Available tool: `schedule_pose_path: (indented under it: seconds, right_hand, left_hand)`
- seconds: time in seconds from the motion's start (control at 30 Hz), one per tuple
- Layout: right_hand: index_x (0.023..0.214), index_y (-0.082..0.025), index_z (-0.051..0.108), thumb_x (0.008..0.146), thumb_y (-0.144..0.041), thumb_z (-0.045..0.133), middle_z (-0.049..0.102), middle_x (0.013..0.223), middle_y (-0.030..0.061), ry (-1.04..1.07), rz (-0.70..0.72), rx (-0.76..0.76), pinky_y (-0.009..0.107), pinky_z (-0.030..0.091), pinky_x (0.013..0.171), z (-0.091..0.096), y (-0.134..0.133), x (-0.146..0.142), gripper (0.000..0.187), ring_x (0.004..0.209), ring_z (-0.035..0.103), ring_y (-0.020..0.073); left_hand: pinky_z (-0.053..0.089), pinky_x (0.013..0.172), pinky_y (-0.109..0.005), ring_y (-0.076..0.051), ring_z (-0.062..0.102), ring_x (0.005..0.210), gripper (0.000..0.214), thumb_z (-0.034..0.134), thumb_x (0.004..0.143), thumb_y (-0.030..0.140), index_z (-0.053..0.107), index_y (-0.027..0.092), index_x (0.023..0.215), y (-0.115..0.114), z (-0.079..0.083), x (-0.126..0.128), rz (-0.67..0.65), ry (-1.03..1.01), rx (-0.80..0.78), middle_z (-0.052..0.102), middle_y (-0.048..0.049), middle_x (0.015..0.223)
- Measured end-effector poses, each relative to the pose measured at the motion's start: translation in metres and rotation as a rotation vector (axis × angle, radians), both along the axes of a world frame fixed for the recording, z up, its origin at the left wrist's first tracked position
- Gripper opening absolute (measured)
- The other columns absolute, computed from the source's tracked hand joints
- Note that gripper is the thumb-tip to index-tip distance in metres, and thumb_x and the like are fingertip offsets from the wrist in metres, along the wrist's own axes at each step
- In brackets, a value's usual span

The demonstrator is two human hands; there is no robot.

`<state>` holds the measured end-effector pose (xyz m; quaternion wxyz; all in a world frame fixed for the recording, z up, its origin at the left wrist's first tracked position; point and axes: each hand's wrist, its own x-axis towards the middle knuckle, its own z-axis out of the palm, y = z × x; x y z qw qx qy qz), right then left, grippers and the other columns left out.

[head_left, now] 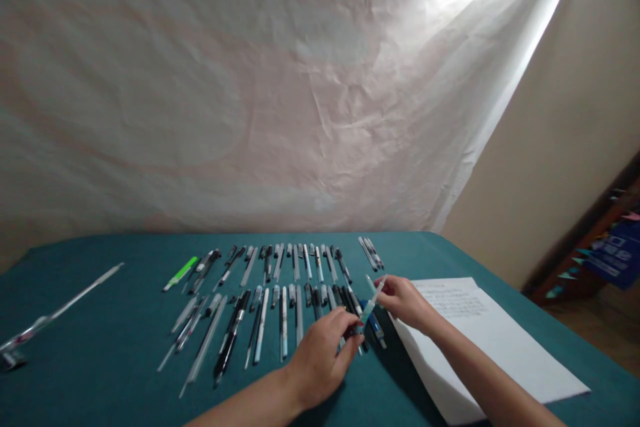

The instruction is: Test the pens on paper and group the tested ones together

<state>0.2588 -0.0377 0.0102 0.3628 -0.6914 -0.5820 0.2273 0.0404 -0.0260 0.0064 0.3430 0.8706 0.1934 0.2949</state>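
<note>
Taking the pale-blue clear pen [369, 311] between the two hands as the clock's centre, a long clear strip-like thing [70, 310] lies out at nine o'clock on the green-clothed bench [100, 380], well apart from the rest. Toward half past nine is a bright green stick [181, 273], beside the left end of the upper row of pens [307, 261], which runs across at ten o'clock. A thick black pen [233, 332] lies nearer, between eight and nine, in the lower row of pens [261, 327]; slim stick-like parts lie alongside many of these.

The left hand [325, 350] comes in from eight o'clock, its grip clamped on the lower end of the pale-blue pen, and it hides part of the lower row. The step in hand looks like two-handed work on this one pen; whether parts are being joined or parted, I cannot tell. The next move seems to call for a steady left grip and the right fingertips in line with the barrel. A small group of pens [371, 254] lies at twelve; a blue pen [377, 332] sits close below, near five, where a low hand could nudge it. At two o'clock the right hand [404, 298] has its fingertips at the upper end; I cannot tell whether that grip pinches or merely touches. Its forearm crosses white paper [515, 347] toward four.
</note>
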Motion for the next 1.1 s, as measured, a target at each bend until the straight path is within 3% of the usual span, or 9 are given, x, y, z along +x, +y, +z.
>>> schedule_pose_path:
  seconds: [0.07,0.17,0.27,0.37,0.6,0.77,0.93,1.1]
  right_hand:
    - [0.083,-0.012,0.058,0.075,-0.036,0.054,0.048,0.05,-0.0042,0.278,0.041,0.04,0.021,0.033,0.044,0.02,-0.006,-0.003,0.025,0.042,0.043,0.0086]
    - [0.086,-0.014,0.056,0.075,-0.035,0.059,0.05,0.056,-0.0032,0.553,0.073,0.224,0.021,0.035,0.045,0.051,-0.019,-0.008,0.025,0.044,0.043,0.007]
    - [0.086,-0.017,0.056,0.074,-0.033,0.062,0.053,0.067,-0.0008,0.655,0.076,0.359,0.02,0.035,0.043,0.075,-0.034,-0.015,0.02,0.048,0.043,0.0064]
    - [0.087,-0.018,0.057,0.075,-0.033,0.061,0.054,0.074,0.002,0.64,0.082,0.398,0.02,0.036,0.041,0.086,-0.043,-0.022,0.019,0.052,0.044,0.0082]
    - [0.088,-0.018,0.056,0.078,-0.031,0.06,0.053,0.07,0.0009,0.56,0.132,0.39,0.019,0.038,0.041,0.083,-0.045,-0.027,0.017,0.052,0.044,0.0079]
    - [0.085,-0.017,0.055,0.077,-0.033,0.06,0.052,0.069,0.0002,0.507,0.204,0.276,0.019,0.04,0.042,0.08,-0.043,-0.03,0.019,0.053,0.046,0.0081]
    - [0.096,-0.017,0.056,0.076,-0.036,0.06,0.053,0.07,0.0,0.474,0.27,0.165,0.021,0.044,0.046,0.071,-0.04,-0.035,0.027,0.058,0.05,0.0104]
    - [0.091,-0.016,0.058,0.078,-0.035,0.058,0.054,0.069,-0.0007,0.434,0.326,0.136,0.021,0.044,0.049,0.065,-0.037,-0.036,0.023,0.056,0.048,0.0086]
  left_hand:
    - [0.038,0.073,-0.027,-0.017,0.049,0.08,0.014,0.041,0.087,0.022,0.052,0.018,0.095,0.0,-0.001,0.0,0.006,0.018,0.017,0.053,-0.0047,0.088]
    - [0.038,0.074,-0.027,-0.017,0.049,0.081,0.015,0.041,0.087,0.023,0.052,0.019,0.096,-0.001,-0.002,0.0,0.011,0.036,0.034,0.053,-0.0046,0.088]
    - [0.038,0.074,-0.027,-0.017,0.049,0.081,0.016,0.041,0.087,0.023,0.051,0.019,0.097,0.0,-0.004,0.0,0.007,0.039,0.046,0.053,-0.0043,0.088]
    - [0.038,0.074,-0.027,-0.017,0.049,0.081,0.016,0.041,0.087,0.024,0.051,0.019,0.098,0.001,-0.006,-0.001,0.005,0.037,0.05,0.054,-0.004,0.088]
    - [0.038,0.074,-0.027,-0.017,0.049,0.081,0.015,0.04,0.087,0.023,0.051,0.019,0.097,0.001,-0.005,-0.001,0.003,0.038,0.052,0.053,-0.004,0.088]
    - [0.038,0.074,-0.027,-0.017,0.05,0.082,0.015,0.04,0.087,0.023,0.052,0.019,0.097,0.0,-0.002,0.0,0.018,0.041,0.051,0.054,-0.0043,0.089]
    - [0.038,0.073,-0.027,-0.017,0.05,0.081,0.016,0.039,0.087,0.022,0.052,0.019,0.097,0.0,-0.001,0.0,0.031,0.028,0.051,0.054,-0.0044,0.089]
    - [0.039,0.072,-0.027,-0.017,0.05,0.08,0.016,0.039,0.088,0.024,0.053,0.019,0.096,0.001,0.0,0.0,0.044,0.023,0.049,0.053,-0.0043,0.087]
